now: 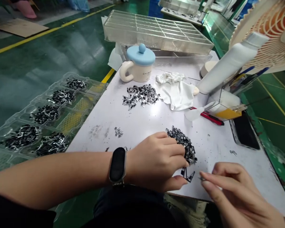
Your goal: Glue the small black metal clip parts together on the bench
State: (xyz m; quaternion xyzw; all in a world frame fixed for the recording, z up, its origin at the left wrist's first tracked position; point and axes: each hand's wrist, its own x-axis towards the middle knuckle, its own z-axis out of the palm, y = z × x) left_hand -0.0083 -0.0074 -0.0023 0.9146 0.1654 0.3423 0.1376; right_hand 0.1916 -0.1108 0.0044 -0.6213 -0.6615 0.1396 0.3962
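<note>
My left hand point(160, 160), with a black band on its wrist, rests on the white table point(137, 123) at its near edge. Its fingers pinch small black and silver metal clips point(188, 174) beside a near pile of the same clips point(184, 144). My right hand point(232, 190) is just right of it, with thumb and fingers closed on one tiny metal piece point(201, 178). A second pile of clips point(141, 95) lies farther back on the table.
A clear blister tray point(47, 117) holding several clip heaps sits at the left. A mug with a blue lid point(139, 65), white cloth point(175, 90), red cutter point(210, 117), black phone point(245, 131), white bottle point(230, 63), fan point(270, 31) and clear compartment boxes point(156, 31) ring the table.
</note>
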